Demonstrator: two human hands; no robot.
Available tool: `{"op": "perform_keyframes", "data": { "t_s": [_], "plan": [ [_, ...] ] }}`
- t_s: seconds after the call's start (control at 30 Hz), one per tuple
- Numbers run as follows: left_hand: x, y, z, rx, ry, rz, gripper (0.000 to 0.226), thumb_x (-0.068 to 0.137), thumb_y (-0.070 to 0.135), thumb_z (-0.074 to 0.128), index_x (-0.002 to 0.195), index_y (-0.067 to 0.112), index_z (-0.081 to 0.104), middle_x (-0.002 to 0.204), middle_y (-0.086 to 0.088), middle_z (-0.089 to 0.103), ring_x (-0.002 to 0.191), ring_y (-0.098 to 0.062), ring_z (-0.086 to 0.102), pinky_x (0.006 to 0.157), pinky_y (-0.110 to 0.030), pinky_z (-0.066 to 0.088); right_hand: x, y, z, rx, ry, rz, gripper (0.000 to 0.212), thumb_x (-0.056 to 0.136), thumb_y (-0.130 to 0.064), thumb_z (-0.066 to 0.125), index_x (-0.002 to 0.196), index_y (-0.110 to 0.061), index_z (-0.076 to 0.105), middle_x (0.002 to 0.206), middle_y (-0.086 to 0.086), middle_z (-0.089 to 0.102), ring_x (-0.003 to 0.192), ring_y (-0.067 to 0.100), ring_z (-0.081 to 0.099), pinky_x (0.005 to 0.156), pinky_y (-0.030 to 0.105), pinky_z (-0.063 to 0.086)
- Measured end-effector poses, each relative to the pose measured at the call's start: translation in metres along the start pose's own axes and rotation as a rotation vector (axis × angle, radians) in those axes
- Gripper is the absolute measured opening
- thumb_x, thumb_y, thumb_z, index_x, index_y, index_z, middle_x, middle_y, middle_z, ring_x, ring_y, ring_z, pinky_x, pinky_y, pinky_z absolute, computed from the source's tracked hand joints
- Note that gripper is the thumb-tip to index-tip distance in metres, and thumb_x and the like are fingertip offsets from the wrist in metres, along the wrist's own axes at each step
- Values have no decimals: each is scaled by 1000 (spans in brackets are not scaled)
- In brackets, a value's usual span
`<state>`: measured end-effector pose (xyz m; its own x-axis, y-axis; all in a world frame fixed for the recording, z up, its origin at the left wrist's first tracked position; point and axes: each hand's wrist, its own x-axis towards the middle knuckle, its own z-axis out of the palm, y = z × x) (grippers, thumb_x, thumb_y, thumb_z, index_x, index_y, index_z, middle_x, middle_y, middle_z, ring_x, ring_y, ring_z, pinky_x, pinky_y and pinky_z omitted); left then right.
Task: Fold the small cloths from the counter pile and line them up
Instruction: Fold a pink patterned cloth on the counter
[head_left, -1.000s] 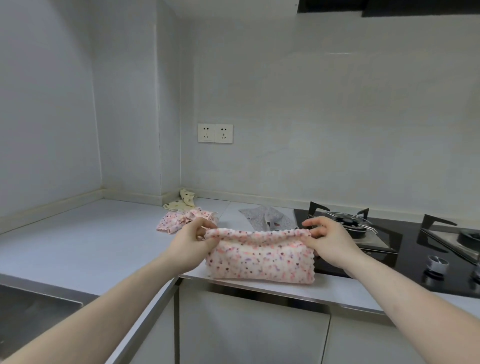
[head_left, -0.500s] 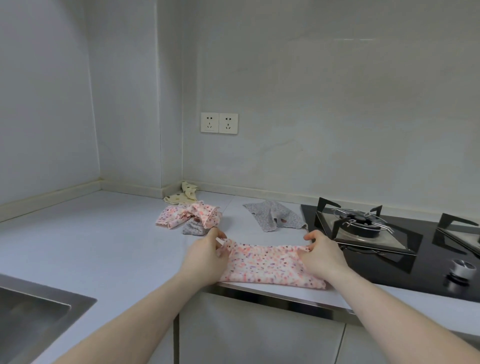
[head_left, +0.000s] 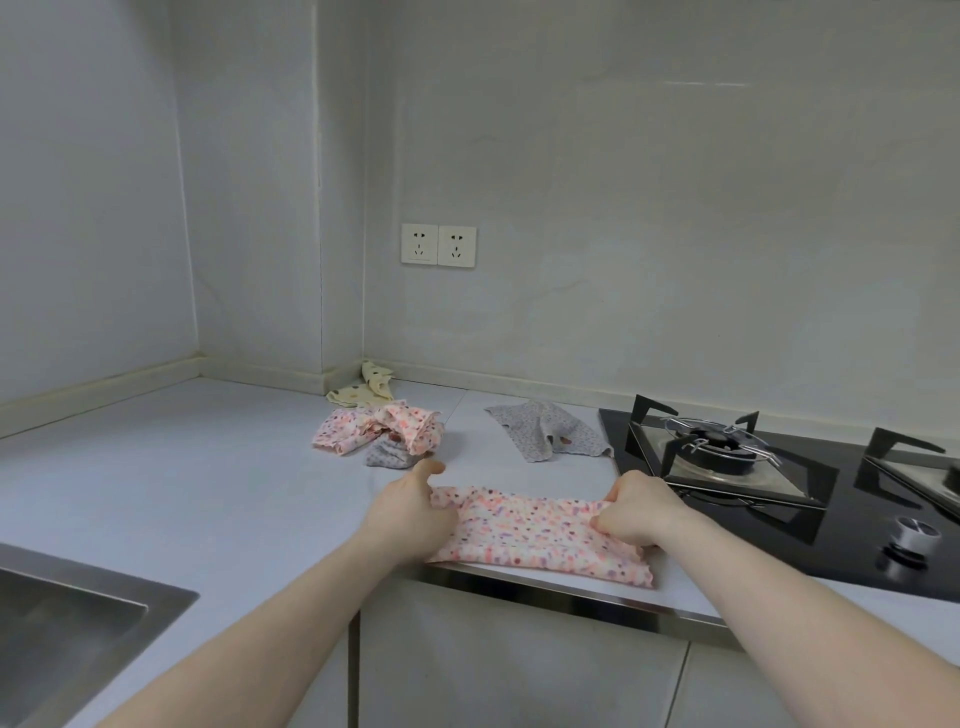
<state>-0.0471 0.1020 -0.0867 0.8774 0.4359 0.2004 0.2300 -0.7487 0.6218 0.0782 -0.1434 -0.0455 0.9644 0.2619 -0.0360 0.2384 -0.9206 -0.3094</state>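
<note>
The left hand (head_left: 410, 512) pinches the left end of the pink cloth (head_left: 540, 538), and the right hand (head_left: 636, 512) pinches its right end; the cloth lies flat between the two grips at the counter (head_left: 182, 467) edge. Beyond the left grip sits the pile (head_left: 382, 434); beyond the right, a grey cloth (head_left: 545, 428) beside the stove (head_left: 727, 467).

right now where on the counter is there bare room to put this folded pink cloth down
Bare counter lies between the sink and the left hand. A narrower strip runs between the crumpled pile and the grey cloth. It is crowded at the yellow cloth in the corner, and the hob blocks the right.
</note>
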Motion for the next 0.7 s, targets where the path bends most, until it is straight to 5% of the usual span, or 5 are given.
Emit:
{"op": "perform_keyframes", "data": {
  "t_s": [0.17,0.27,0.37,0.53,0.7],
  "plan": [
    [-3,-1,0,-21,-9,-3,61,88,32,65,145,30,42,108,8,57,97,-17,63,87,-34,53,-3,9,-9,181,-42,30,18,85,-25,69,73,-18,59,71,1,51,66,18,49,60,28,33],
    [-8,-5,3,-93,115,33,63,84,42,69,139,36,38,119,12,51,99,-14,59,84,-34,50,-1,12,-20,354,-21,35,17,90,-23,69,101,-9,68,92,8,65,82,19,57,71,30,44],
    [-13,-2,4,-141,222,200,36,81,43,69,114,41,55,114,19,49,93,-5,56,82,-33,51,0,15,-28,500,-9,88,33,89,-23,74,117,-16,58,114,9,64,102,22,61,84,37,54],
    [-22,11,11,73,23,360,22,76,50,60,84,34,72,91,19,63,94,-3,53,90,-30,44,2,6,-38,586,32,108,41,78,-17,84,113,-18,62,110,5,63,104,23,61,83,37,56],
    [-17,7,7,-205,13,237,11,79,41,66,84,33,72,90,16,68,86,-3,63,79,-30,56,0,-27,-41,650,47,57,43,73,-5,82,110,-17,64,103,6,66,87,19,63,66,26,50]
  ]
}}
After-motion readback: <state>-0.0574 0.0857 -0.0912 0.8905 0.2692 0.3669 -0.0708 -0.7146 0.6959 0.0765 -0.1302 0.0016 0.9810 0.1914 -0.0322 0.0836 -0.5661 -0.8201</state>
